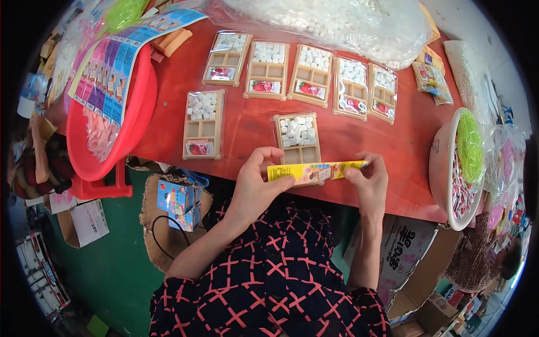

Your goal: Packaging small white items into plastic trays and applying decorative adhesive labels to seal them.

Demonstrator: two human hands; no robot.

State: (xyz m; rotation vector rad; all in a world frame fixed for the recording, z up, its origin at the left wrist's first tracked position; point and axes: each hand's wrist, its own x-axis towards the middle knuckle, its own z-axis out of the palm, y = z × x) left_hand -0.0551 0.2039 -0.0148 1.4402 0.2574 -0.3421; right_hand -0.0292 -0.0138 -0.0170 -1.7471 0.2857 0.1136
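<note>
A narrow yellow printed paper strip (312, 172) is stretched level between my two hands. My left hand (259, 177) pinches its left end between thumb and fingers, and my right hand (369, 178) pinches the right end. Right behind the strip, at the table's near edge, lies a beige compartment tray (318, 136) with small white pieces (298, 130) in its far part. The strip hides the tray's near part. To the left lies another such tray (219, 129) under a clear cover, with white pieces and a small red strawberry-picture packet (200, 149).
Several filled trays (267, 68) stand in a row farther back on the red table (252, 123). Behind them lies a big clear bag of white pieces (348, 25). A red basin (147, 106) with printed sheets (115, 73) stands left; a white basin (438, 163) stands right.
</note>
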